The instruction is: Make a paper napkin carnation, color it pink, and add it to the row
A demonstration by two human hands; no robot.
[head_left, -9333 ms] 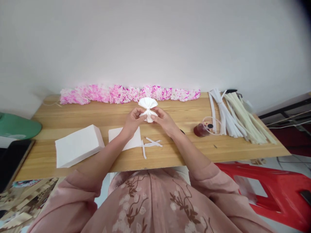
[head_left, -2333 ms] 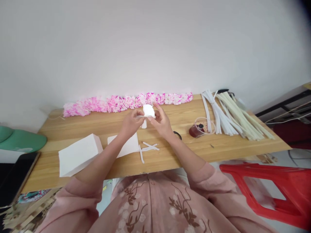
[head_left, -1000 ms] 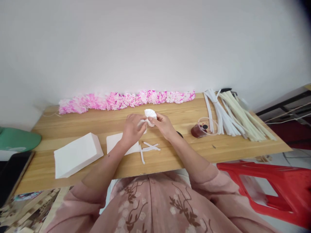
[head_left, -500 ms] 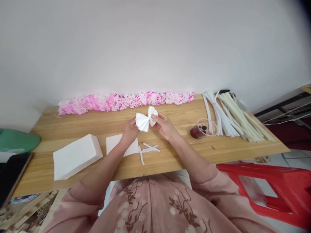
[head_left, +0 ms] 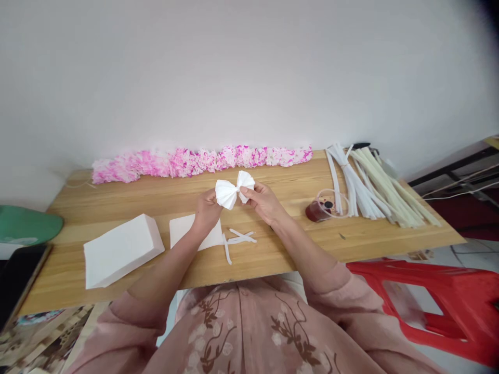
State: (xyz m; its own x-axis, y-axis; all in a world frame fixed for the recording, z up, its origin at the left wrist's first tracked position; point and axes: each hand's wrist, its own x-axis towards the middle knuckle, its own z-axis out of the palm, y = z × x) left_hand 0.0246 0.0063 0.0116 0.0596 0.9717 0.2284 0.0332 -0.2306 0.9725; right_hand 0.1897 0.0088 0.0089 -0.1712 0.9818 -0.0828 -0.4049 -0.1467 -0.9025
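Note:
A white pleated paper bow [head_left: 226, 194], pinched at its middle and fanned out at both sides, is held above the table. My left hand [head_left: 208, 208] grips its left fan from behind, fingers partly hidden by the paper. My right hand [head_left: 265, 201] pinches it near the middle and right fan, thumb in front. Below my left forearm lies a flat white paper sheet [head_left: 181, 228]. Several short white strips [head_left: 239, 238] lie beside that sheet, to its right. Farther left sits a thick stack of white paper [head_left: 119, 252].
Along the wall runs a row of pink and white paper flowers [head_left: 187, 163]. To the right are a dark red jar [head_left: 317, 212], a tied bundle of white strips [head_left: 351, 182] and cream strips [head_left: 384, 182]. A red stool [head_left: 460, 296] stands below the wooden table [head_left: 288, 254].
The bow has turned slightly, and its right fan shows more widely beside my right thumb. Both hands keep their hold in nearly the same place.

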